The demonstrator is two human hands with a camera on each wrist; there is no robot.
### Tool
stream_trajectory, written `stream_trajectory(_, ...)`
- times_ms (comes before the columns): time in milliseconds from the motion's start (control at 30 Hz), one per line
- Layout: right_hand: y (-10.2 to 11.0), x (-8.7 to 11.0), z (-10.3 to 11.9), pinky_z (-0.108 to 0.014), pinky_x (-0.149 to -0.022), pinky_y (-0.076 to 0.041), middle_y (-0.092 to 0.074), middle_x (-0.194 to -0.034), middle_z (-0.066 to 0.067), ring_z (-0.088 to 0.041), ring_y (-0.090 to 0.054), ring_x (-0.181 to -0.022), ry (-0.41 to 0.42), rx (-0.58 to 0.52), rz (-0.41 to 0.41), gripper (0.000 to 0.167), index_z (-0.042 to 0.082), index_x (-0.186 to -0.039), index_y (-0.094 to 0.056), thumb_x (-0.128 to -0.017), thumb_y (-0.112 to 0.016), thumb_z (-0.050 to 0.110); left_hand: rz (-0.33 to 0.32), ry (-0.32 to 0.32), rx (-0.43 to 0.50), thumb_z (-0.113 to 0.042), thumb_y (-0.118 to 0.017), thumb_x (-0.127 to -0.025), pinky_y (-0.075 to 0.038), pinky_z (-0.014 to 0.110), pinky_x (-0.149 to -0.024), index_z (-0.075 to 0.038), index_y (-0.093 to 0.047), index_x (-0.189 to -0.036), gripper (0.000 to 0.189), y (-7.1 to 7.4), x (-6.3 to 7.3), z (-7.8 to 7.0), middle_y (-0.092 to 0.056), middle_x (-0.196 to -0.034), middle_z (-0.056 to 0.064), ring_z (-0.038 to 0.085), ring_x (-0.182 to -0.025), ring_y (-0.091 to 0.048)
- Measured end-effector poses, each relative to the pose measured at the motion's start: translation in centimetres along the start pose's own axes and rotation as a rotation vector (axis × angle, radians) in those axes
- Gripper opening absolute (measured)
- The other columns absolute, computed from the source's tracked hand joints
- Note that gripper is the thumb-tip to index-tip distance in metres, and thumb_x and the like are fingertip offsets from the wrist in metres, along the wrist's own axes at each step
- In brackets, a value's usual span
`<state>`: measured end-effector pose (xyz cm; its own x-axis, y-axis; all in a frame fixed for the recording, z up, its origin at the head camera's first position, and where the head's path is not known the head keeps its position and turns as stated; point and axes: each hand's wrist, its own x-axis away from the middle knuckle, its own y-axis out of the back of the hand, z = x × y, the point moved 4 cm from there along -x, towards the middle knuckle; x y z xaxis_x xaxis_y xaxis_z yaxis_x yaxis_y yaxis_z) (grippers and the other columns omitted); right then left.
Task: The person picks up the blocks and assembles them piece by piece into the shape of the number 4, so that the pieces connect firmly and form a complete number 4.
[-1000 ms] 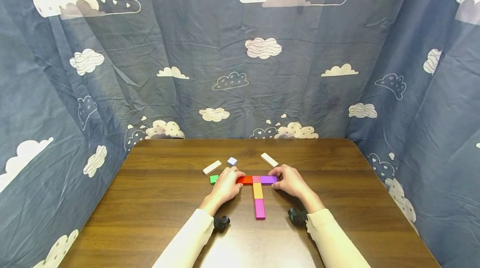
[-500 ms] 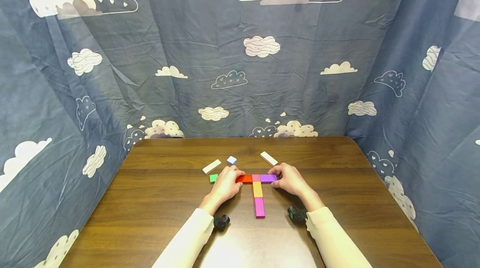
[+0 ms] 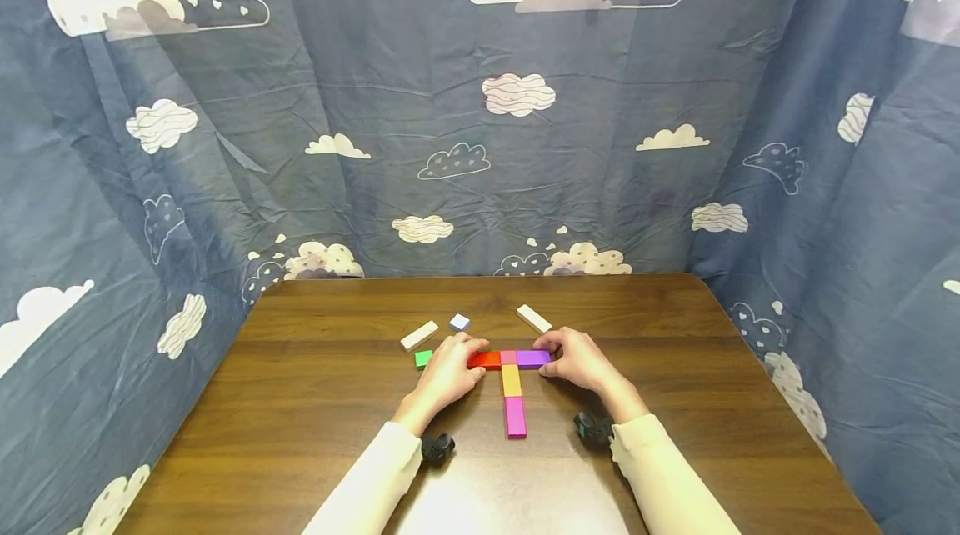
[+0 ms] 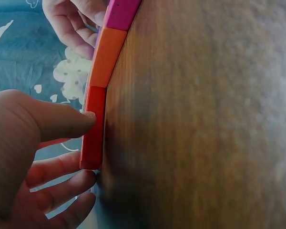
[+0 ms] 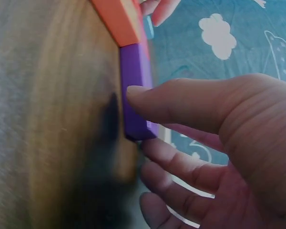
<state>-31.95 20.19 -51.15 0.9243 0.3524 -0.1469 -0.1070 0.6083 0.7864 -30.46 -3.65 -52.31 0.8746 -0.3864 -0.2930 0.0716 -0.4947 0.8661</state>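
Several colored blocks lie in a T shape on the table in the head view. Its crossbar runs from a red block (image 3: 487, 361) through a small pink block (image 3: 509, 357) to a purple block (image 3: 533, 360). An orange block (image 3: 512, 381) and a magenta block (image 3: 515, 418) form the stem toward the person. My left hand (image 3: 448, 368) pinches the red block's outer end, the thumb (image 4: 88, 123) on its near side. At the other end, my right hand (image 3: 576, 358) holds the purple block, thumb (image 5: 140, 98) against its near face.
Behind the T lie two white bars, one at left (image 3: 419, 336) and one at right (image 3: 534, 319). A small light-blue block (image 3: 460, 322) sits between them, and a green block (image 3: 423, 359) is left of my left hand. The wooden table (image 3: 315, 402) meets a cloud-patterned curtain (image 3: 420, 102).
The head view has shifted slightly. Both hands keep the same grips, and the blocks keep their T arrangement.
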Motion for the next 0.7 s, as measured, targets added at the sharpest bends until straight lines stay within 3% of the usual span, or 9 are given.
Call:
stream_trajectory(167,1.0,-0.3,0.3,-0.037,-0.072,-0.049,-0.071,-0.089,-0.005,-0.018,-0.063,-0.079,0.011,0.011,0.001,0.037,0.009,-0.105,-0.076,-0.07,-0.086,0.009,-0.02,-0.012,0.007,-0.019,-0.079,-0.084,-0.052,0.042,-0.089,-0.013,-0.066,-0.134,0.051,0.8,0.5,0.1,-0.063,-0.117,0.003,0.023,-0.106,-0.062)
stream_trajectory(367,3.1,-1.0,0.0,-0.044,-0.077,-0.051,-0.07,-0.097,-0.011,-0.028,-0.066,-0.089,-0.006,0.07,-0.016,0.037,0.01,-0.11,-0.075,-0.074,-0.085,0.011,-0.03,-0.045,-0.007,-0.021,-0.074,-0.09,-0.048,0.048,-0.098,-0.011,-0.061,-0.138,0.051,1.7,0.9,-0.6,-0.059,-0.131,0.009,0.028,-0.117,-0.059)
stream_trajectory(700,5.1,-2.7,-0.2,-0.043,-0.074,-0.05,-0.069,-0.095,-0.011,-0.024,-0.065,-0.084,0.032,0.1,0.006,0.045,0.009,-0.117,-0.073,-0.074,-0.085,0.01,0.066,-0.114,-0.065,-0.026,-0.067,-0.096,-0.044,0.059,-0.102,-0.007,-0.054,-0.144,0.054,1.9,2.8,-3.0,-0.049,-0.147,0.021,0.04,-0.139,-0.042)
